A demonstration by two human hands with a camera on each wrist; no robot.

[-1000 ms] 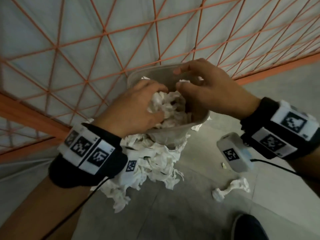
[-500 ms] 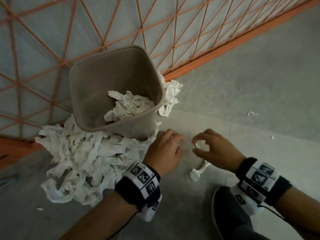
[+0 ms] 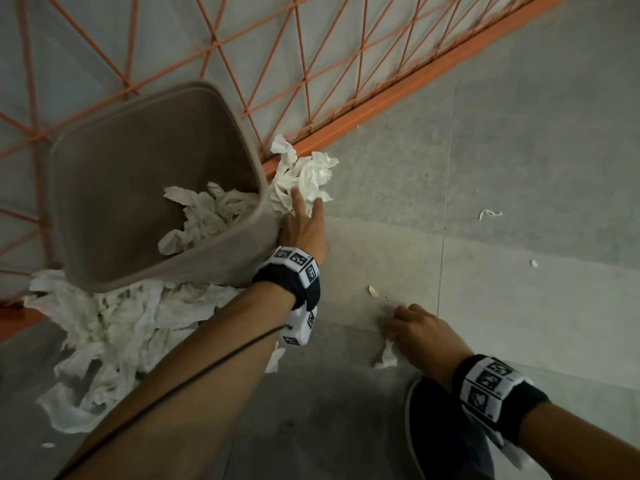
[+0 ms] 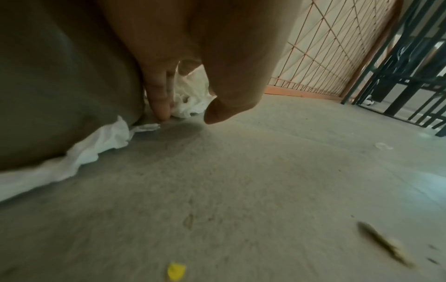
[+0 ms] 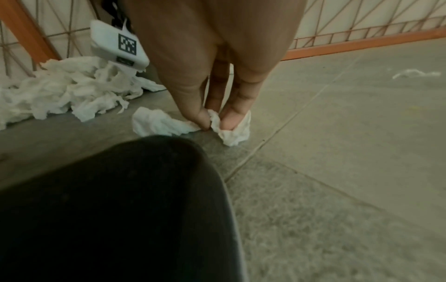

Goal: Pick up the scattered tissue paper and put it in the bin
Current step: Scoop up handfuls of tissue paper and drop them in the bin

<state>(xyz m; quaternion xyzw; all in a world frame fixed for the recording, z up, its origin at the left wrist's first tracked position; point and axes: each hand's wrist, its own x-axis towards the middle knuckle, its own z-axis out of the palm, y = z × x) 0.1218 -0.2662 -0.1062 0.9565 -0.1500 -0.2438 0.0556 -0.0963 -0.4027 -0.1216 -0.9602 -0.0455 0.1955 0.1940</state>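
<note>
A grey-brown bin stands on the floor by the fence, with crumpled white tissue inside. My left hand reaches past the bin's right side, its straight fingers touching a white tissue clump on the floor. My right hand is low on the floor near my shoe, and its fingertips pinch a small tissue piece. A big tissue heap lies in front of the bin.
An orange wire fence runs along the back. My black shoe is beside the right hand. Small tissue scraps lie on the grey floor to the right. Dark metal bars stand further off.
My left hand moved from the floor in front of the bin to the tissue clump at its right side. My right hand dropped onto the small tissue piece and pinched it.
</note>
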